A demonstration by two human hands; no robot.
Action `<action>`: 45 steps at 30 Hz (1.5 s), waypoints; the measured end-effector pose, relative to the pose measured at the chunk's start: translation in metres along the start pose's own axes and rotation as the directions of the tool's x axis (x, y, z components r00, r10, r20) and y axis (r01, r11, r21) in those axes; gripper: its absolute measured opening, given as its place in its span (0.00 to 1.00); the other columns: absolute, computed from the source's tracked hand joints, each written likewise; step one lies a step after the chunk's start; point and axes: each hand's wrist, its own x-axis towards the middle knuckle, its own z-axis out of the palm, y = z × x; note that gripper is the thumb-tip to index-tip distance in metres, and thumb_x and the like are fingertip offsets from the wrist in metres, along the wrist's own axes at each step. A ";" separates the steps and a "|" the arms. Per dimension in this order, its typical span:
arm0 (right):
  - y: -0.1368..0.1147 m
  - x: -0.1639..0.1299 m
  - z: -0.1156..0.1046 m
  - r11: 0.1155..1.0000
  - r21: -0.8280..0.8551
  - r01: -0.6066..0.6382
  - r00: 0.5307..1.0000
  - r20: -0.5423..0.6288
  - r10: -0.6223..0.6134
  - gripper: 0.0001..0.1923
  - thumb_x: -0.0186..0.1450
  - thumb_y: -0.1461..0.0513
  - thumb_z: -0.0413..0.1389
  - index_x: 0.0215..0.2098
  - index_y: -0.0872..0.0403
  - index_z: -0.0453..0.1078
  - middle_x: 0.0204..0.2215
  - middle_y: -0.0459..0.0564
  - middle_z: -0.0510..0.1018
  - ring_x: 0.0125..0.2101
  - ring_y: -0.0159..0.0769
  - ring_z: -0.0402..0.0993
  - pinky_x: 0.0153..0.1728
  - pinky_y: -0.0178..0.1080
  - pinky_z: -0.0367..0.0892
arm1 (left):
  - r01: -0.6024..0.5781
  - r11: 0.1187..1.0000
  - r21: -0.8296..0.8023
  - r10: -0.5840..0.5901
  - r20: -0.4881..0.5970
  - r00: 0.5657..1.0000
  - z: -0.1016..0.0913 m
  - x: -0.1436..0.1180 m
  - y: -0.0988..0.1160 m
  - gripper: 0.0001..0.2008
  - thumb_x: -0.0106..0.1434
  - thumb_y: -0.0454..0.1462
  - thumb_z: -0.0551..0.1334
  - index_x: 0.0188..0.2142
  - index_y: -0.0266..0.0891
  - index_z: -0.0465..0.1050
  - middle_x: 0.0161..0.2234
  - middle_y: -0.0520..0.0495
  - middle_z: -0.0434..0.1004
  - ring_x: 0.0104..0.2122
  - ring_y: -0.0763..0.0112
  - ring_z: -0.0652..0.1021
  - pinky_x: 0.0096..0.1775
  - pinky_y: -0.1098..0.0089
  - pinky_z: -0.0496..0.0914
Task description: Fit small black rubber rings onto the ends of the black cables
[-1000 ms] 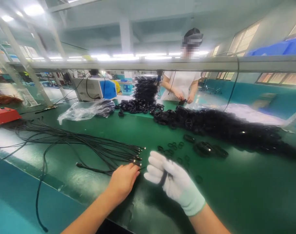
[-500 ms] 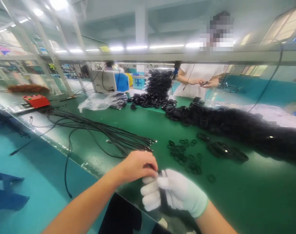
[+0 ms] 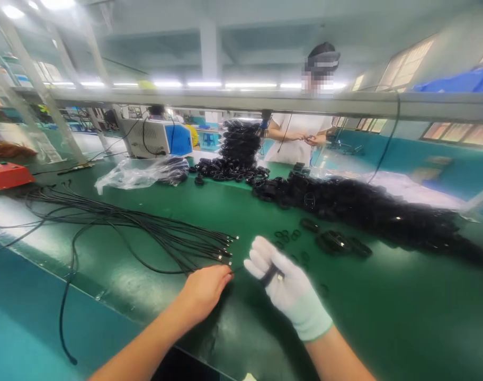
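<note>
My bare left hand (image 3: 204, 290) rests on the green table mat, fingertips pinching a thin black cable (image 3: 154, 241) near its metal-tipped end. A fan of several such cables spreads leftward from there. My right hand (image 3: 283, 288), in a white glove, is closed around a short black cable piece (image 3: 270, 274) with a metal tip showing between the fingers. Small black rings (image 3: 287, 234) lie scattered just beyond the gloved hand.
A long heap of coiled black cables (image 3: 364, 209) runs across the table's right side, with a stacked pile (image 3: 239, 140) behind it. A clear plastic bag (image 3: 140, 174), a white-and-blue machine (image 3: 156, 138) and a red box (image 3: 5, 173) sit left. A person in white (image 3: 299, 137) works opposite.
Both hands came together near the table edge half a second ago, then moved apart again. My left hand is back at the cable ends on the mat; the gloved hand has lifted forward.
</note>
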 end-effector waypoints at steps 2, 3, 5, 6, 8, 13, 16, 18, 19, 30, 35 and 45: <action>-0.005 0.002 -0.003 0.998 -0.048 0.034 0.999 -0.016 -0.035 0.14 0.63 0.63 0.55 0.47 0.55 0.71 0.49 0.53 0.75 0.49 0.41 0.71 0.56 0.51 0.59 | -0.012 0.994 0.107 0.013 -0.002 1.000 0.006 -0.010 0.015 0.13 0.66 0.36 0.48 0.34 0.42 0.71 0.32 0.49 0.77 0.32 0.65 0.76 0.32 0.70 0.63; -0.005 0.003 -0.004 0.996 -0.073 0.042 0.999 -0.022 -0.043 0.14 0.64 0.62 0.55 0.47 0.55 0.71 0.49 0.53 0.75 0.49 0.41 0.71 0.56 0.51 0.59 | -0.031 0.988 0.154 0.032 -0.004 0.999 0.009 -0.015 0.023 0.13 0.66 0.36 0.48 0.33 0.42 0.70 0.31 0.49 0.76 0.32 0.64 0.76 0.32 0.69 0.63; -0.003 0.003 -0.005 0.993 -0.115 0.042 0.998 -0.034 -0.046 0.14 0.63 0.62 0.56 0.47 0.56 0.70 0.49 0.54 0.75 0.49 0.43 0.71 0.56 0.52 0.60 | -0.083 0.976 0.200 0.087 -0.010 0.996 0.013 -0.023 0.035 0.12 0.66 0.37 0.49 0.31 0.41 0.69 0.30 0.49 0.76 0.30 0.65 0.75 0.34 0.68 0.63; -0.001 0.003 -0.005 0.990 -0.134 0.041 0.998 -0.032 -0.045 0.15 0.63 0.62 0.56 0.48 0.56 0.70 0.49 0.55 0.75 0.49 0.43 0.71 0.55 0.52 0.60 | -0.112 0.972 0.207 0.117 -0.010 0.993 0.013 -0.025 0.039 0.12 0.65 0.36 0.50 0.30 0.41 0.69 0.29 0.49 0.75 0.29 0.66 0.75 0.34 0.67 0.62; 0.004 0.002 -0.005 0.984 -0.178 0.028 0.999 -0.012 -0.031 0.16 0.62 0.62 0.57 0.49 0.57 0.69 0.47 0.55 0.76 0.46 0.43 0.73 0.53 0.52 0.61 | -0.183 0.958 0.220 0.193 -0.026 0.981 0.011 -0.027 0.040 0.11 0.65 0.36 0.51 0.28 0.40 0.68 0.27 0.50 0.74 0.27 0.69 0.73 0.34 0.67 0.61; 0.021 -0.003 0.002 0.943 -0.311 -0.117 0.980 0.119 0.161 0.13 0.63 0.65 0.57 0.46 0.60 0.70 0.42 0.57 0.77 0.42 0.39 0.73 0.47 0.45 0.65 | -0.462 0.805 0.373 0.541 -0.141 0.829 -0.015 -0.017 0.021 0.11 0.65 0.38 0.54 0.27 0.39 0.68 0.26 0.50 0.72 0.27 0.70 0.70 0.32 0.67 0.58; 0.031 -0.008 0.004 0.929 -0.278 -0.246 0.921 0.231 0.313 0.11 0.63 0.65 0.56 0.43 0.61 0.70 0.40 0.57 0.76 0.40 0.38 0.72 0.47 0.46 0.64 | -0.588 0.708 0.391 0.669 -0.105 0.736 -0.036 -0.005 0.009 0.11 0.63 0.42 0.57 0.27 0.39 0.68 0.27 0.51 0.71 0.29 0.70 0.70 0.34 0.68 0.60; 0.037 -0.011 0.005 0.916 -0.235 -0.326 0.888 0.256 0.382 0.13 0.62 0.63 0.58 0.44 0.61 0.70 0.40 0.57 0.75 0.39 0.38 0.72 0.47 0.47 0.63 | -0.636 0.695 0.335 0.690 -0.061 0.722 -0.043 0.004 0.004 0.11 0.62 0.42 0.60 0.27 0.39 0.68 0.27 0.53 0.71 0.29 0.72 0.70 0.36 0.69 0.61; 0.038 -0.012 0.006 0.906 -0.226 -0.357 0.876 0.257 0.409 0.15 0.61 0.62 0.59 0.44 0.61 0.69 0.39 0.57 0.74 0.38 0.37 0.72 0.46 0.48 0.63 | -0.652 0.699 0.293 0.691 -0.041 0.722 -0.044 0.008 0.002 0.10 0.61 0.42 0.60 0.27 0.39 0.69 0.27 0.54 0.72 0.29 0.73 0.70 0.37 0.69 0.61; 0.039 -0.014 -0.003 0.802 -0.248 -0.543 0.768 0.240 0.594 0.17 0.55 0.61 0.62 0.39 0.65 0.68 0.28 0.51 0.71 0.30 0.36 0.72 0.39 0.48 0.65 | -0.681 0.706 0.195 0.685 0.055 0.726 -0.046 0.015 0.012 0.08 0.60 0.33 0.60 0.24 0.39 0.72 0.31 0.50 0.75 0.33 0.70 0.72 0.34 0.71 0.63; 0.038 -0.018 -0.010 0.806 -0.220 -0.549 0.763 0.262 0.591 0.18 0.55 0.57 0.62 0.36 0.60 0.64 0.25 0.47 0.71 0.25 0.32 0.69 0.36 0.46 0.66 | -0.334 0.843 -0.421 0.470 0.275 0.839 -0.052 0.022 0.008 0.02 0.57 0.35 0.63 0.29 0.38 0.73 0.23 0.55 0.72 0.22 0.78 0.72 0.26 0.77 0.64; 0.039 -0.014 -0.004 0.859 -0.345 -0.379 0.835 0.272 0.478 0.19 0.58 0.58 0.59 0.43 0.64 0.68 0.35 0.61 0.78 0.39 0.47 0.76 0.41 0.49 0.67 | -0.024 0.559 -0.829 0.131 0.060 0.990 0.000 -0.004 0.000 0.06 0.59 0.37 0.58 0.32 0.35 0.70 0.27 0.52 0.69 0.27 0.76 0.68 0.29 0.75 0.63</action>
